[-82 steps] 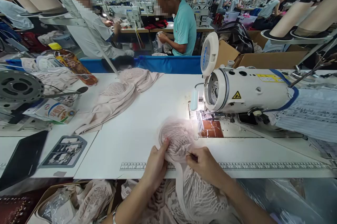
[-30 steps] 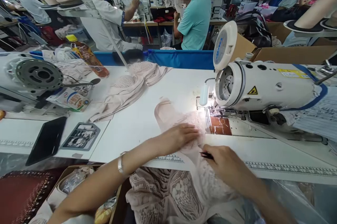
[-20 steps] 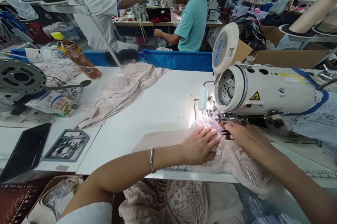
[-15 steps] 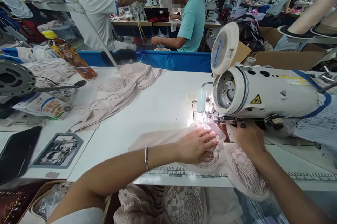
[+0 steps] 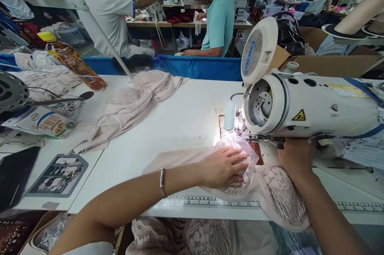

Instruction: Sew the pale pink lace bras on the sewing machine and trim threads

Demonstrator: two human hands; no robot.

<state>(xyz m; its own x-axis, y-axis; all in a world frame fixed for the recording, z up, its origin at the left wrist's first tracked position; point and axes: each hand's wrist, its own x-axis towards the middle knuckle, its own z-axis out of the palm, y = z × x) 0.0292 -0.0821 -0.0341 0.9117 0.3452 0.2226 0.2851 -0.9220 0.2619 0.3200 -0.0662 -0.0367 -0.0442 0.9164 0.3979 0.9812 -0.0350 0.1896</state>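
A pale pink lace bra (image 5: 282,191) lies over the front of the white table, one cup under the lit needle area of the sewing machine (image 5: 318,105). My left hand (image 5: 225,166) rests flat on that cup with its fingers spread, just in front of the needle area. Beneath the machine arm is my right hand (image 5: 295,157), beside the second cup; its fingers are hidden behind the machine. A translucent piece (image 5: 247,151) shows at the cup's upper right edge.
More pink garments (image 5: 129,101) lie at the back left, near a tea bottle (image 5: 75,61) and a printed box (image 5: 45,123). A ruler strip (image 5: 207,204) runs along the front edge. Two people sit beyond the blue cloth barrier (image 5: 201,68). Lace pieces (image 5: 207,235) hang below the table.
My right hand has shifted right under the machine arm. My left hand stays on the cup. Across the table, one person's hand has lowered from the cloth piece. The camera view has moved slightly.
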